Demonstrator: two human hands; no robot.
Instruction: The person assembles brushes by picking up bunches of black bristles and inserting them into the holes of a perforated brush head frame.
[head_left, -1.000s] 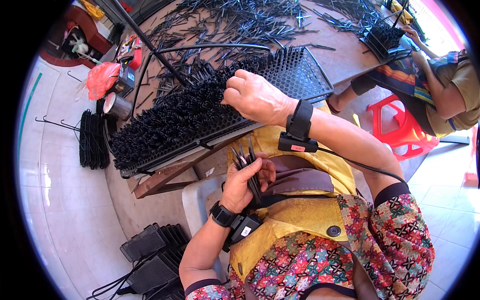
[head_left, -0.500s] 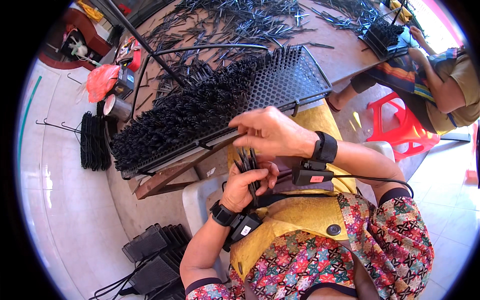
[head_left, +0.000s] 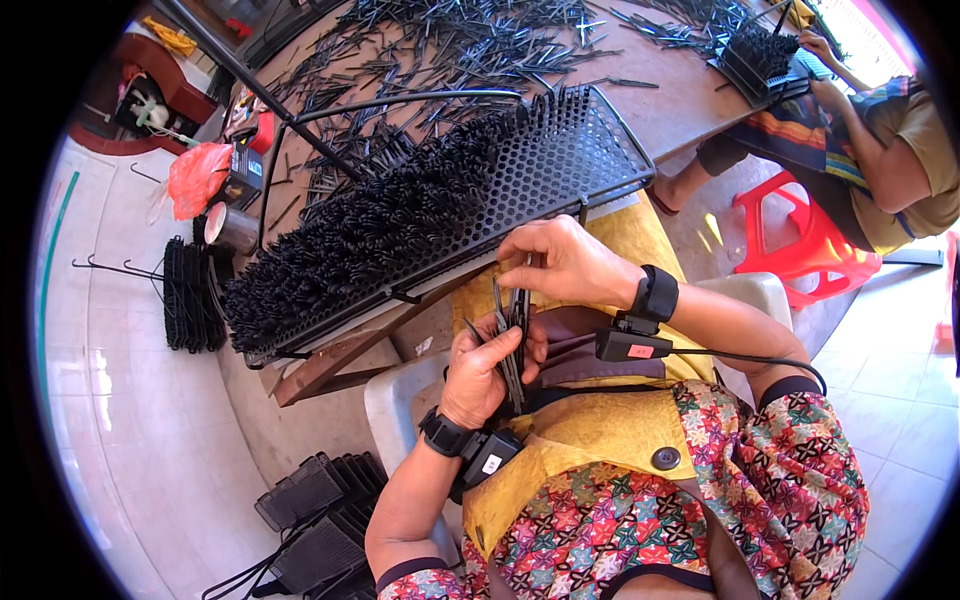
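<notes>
My left hand is closed round a bundle of thin black strips, which stand roughly upright in front of my apron. At the top of the bundle, my right hand pinches a strip end between thumb and fingers. Just beyond both hands, a black perforated rack lies tilted on the table edge. Dense rows of curled black pieces fill its left and middle part; bare holes show at its right end.
Loose black strips are heaped across the table. Stacked black racks stand on the floor at lower left. A red plastic bag and a can sit at the left. Another person works by a red stool at right.
My right hand has come down from beside the rack to the top of the bundle, its fingers closing on a strip. My left hand keeps its hold.
</notes>
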